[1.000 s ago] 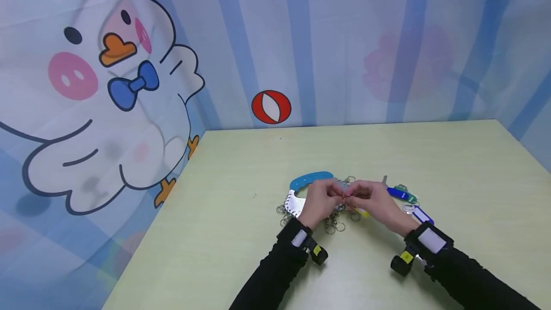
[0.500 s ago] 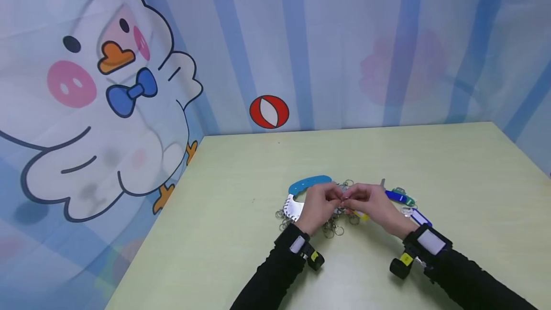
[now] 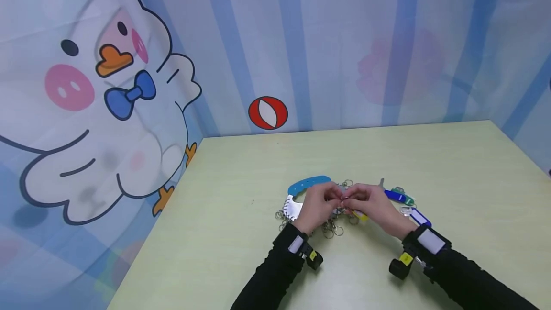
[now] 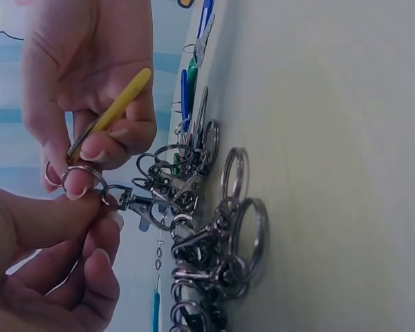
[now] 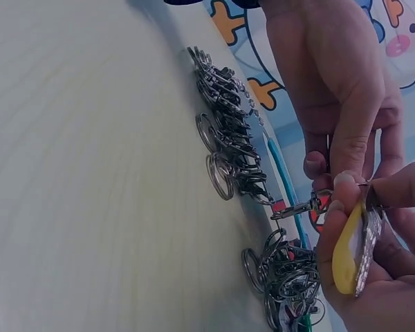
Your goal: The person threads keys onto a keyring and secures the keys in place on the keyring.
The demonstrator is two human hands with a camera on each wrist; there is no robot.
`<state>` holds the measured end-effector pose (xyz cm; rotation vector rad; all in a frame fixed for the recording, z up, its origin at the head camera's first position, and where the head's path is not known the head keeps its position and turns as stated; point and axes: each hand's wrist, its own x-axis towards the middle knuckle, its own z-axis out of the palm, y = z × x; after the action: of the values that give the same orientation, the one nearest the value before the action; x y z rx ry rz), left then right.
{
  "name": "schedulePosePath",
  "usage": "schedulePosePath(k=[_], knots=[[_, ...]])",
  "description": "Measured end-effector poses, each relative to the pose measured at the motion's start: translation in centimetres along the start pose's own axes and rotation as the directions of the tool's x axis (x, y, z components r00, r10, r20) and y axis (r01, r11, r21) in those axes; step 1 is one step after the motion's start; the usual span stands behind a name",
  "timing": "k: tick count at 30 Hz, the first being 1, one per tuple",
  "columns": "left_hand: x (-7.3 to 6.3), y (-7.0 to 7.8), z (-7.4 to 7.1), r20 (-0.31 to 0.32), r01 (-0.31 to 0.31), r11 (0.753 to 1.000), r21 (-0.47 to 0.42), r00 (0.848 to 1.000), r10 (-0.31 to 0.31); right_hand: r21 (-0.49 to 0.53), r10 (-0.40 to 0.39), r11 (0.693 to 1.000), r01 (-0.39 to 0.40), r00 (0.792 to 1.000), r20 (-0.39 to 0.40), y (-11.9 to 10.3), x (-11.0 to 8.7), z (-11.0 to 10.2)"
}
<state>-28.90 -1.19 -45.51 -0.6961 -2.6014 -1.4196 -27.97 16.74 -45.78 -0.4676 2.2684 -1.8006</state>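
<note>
My left hand [image 3: 319, 205] and right hand [image 3: 373, 207] meet fingertip to fingertip low over the table. Between thumb and fingers, the left one pinches a metal split ring [image 4: 90, 170], with a swivel clasp [image 4: 142, 205] joined to it. A key with a yellow cover [image 4: 114, 109] stays in my right fingers beside that ring; its toothed silver blade [image 5: 368, 252] shows in the right wrist view. Both thumbs press at the ring, and the fingertips hide part of where key and ring meet. Below the hands lie several clasps with rings [image 5: 228, 131].
A blue curved strip [image 3: 306, 183] and a shiny white plate [image 3: 292, 208] lie left of the hands. To the right are a blue key [image 3: 397, 196] and a blue-framed tag [image 3: 419, 216]. A printed duck curtain [image 3: 344, 37] hangs behind the table [image 3: 241, 166].
The head view has tilted slightly, so the scene sits a little lower and further left. Both hands keep nearly the same pose, still pinching at the ring and key.
</note>
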Motion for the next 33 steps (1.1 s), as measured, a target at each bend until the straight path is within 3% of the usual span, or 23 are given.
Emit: schedulePosePath(k=[6,20,27,33], knots=[[0.0,-0.1,0.2,-0.022,0.009,1.0,-0.004,1.0,-0.009,0.0,-0.034,0.999,0.034,0.999,0.016,0.1,0.0,0.0],[0.3,0.3,-0.3,0.02,0.134,0.988,-0.08,0.991,-0.133,-0.026,-0.068,0.997,0.069,0.997,0.023,0.0,-0.2,-0.3],[1.1,0.7,-0.3,0.04,0.129,0.988,-0.089,0.991,-0.126,-0.049,-0.093,0.994,0.094,0.995,0.019,0.0,-0.1,-1.0],[0.1,0.3,-0.2,0.027,0.135,0.984,-0.113,0.991,-0.133,-0.053,-0.076,0.996,0.077,0.996,0.037,0.2,-0.5,-0.3]])
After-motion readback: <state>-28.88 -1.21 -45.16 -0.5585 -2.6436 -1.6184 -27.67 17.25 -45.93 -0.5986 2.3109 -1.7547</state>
